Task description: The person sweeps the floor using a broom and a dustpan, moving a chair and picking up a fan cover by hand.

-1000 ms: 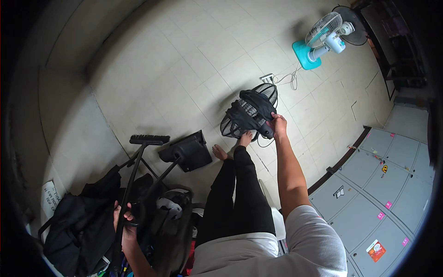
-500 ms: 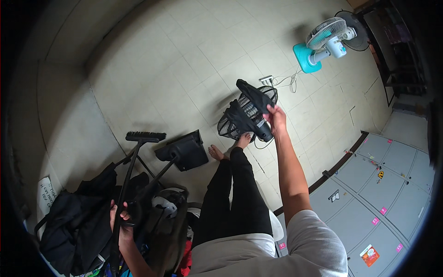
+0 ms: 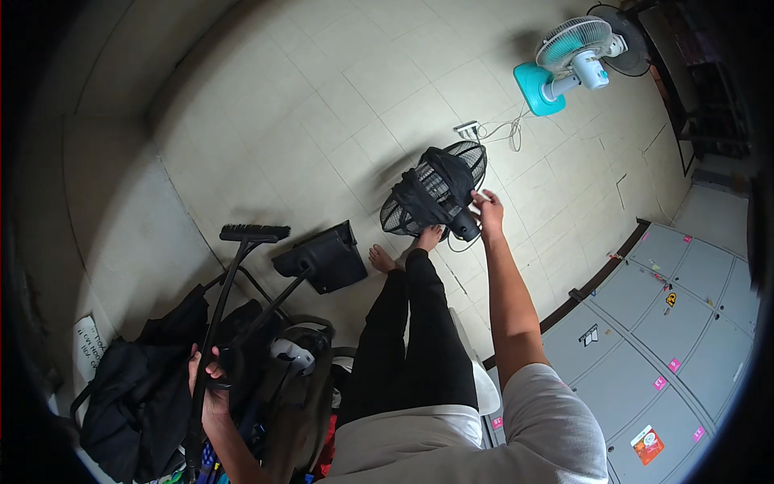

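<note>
So the left hand [image 3: 208, 379] is down by the pile on the left side of the floor [image 3: 306, 177], fingers wrapped round the stick of a black broom [image 3: 219, 319]. The handle of a black dustpan [image 3: 326, 262] runs right up to those fingers too — can't really tell if it's in the same grip. The dustpan's scoop sits out on the floor, between the broom head and the person's bare feet [image 3: 381, 258].

The right hand [image 3: 488, 211] is loosely spread with fingers a bit curled, not gripping anything as far as I can see. It's right beside the black wire-caged thing [image 3: 434, 194], which looks like a fan with dark cloth draped over it. Can't tell if the fingertips brush it. The caged thing is around the middle of the floor, with one foot right up against its near end or just under it, so that foot's kinda in the way.

Other clutter: a power strip [image 3: 466, 130] just past the cage's far end, with a pale loose cord [image 3: 513, 131] leading to a white and teal fan [image 3: 590, 71] near the far right corner. Grey lockers [image 3: 637, 339] line the right edge of the floor. Over on the left there's a heap of black fabric [image 3: 137, 399] — plus a grey helmet-like thing [image 3: 292, 355] next to it.
</note>
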A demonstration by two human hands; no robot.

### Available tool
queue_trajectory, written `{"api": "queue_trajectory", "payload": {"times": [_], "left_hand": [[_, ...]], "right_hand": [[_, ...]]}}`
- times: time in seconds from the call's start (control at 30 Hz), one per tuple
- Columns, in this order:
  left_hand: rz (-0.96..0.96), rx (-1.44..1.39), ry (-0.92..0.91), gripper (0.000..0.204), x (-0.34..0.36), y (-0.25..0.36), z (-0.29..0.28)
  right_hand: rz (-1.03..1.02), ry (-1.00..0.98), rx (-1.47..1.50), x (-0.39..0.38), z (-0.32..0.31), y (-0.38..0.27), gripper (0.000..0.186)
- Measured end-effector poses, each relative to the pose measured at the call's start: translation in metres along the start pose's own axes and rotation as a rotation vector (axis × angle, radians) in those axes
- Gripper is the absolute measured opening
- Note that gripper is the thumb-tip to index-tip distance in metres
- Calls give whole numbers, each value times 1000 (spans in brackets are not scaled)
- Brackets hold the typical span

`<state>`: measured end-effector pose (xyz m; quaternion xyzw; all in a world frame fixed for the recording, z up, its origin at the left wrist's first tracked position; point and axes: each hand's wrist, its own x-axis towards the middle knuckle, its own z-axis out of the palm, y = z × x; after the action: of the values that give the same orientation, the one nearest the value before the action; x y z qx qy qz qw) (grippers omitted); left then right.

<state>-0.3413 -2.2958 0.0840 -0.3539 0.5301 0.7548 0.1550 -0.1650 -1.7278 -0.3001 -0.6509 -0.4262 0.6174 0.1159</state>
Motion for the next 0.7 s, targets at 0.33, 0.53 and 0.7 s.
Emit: {"api": "queue_trajectory", "payload": {"times": [0.33, 0.53, 0.7], "left_hand": [[16, 0, 17, 35, 4, 3, 5], [20, 11, 30, 37, 3, 3, 1], [16, -37, -1, 38, 4, 2, -2]], "right_hand": [[-723, 22, -1023, -86, 32, 1, 20], [-721, 139, -928, -86, 36, 26, 28], [-744, 29, -969, -79, 26, 31, 34]]}}
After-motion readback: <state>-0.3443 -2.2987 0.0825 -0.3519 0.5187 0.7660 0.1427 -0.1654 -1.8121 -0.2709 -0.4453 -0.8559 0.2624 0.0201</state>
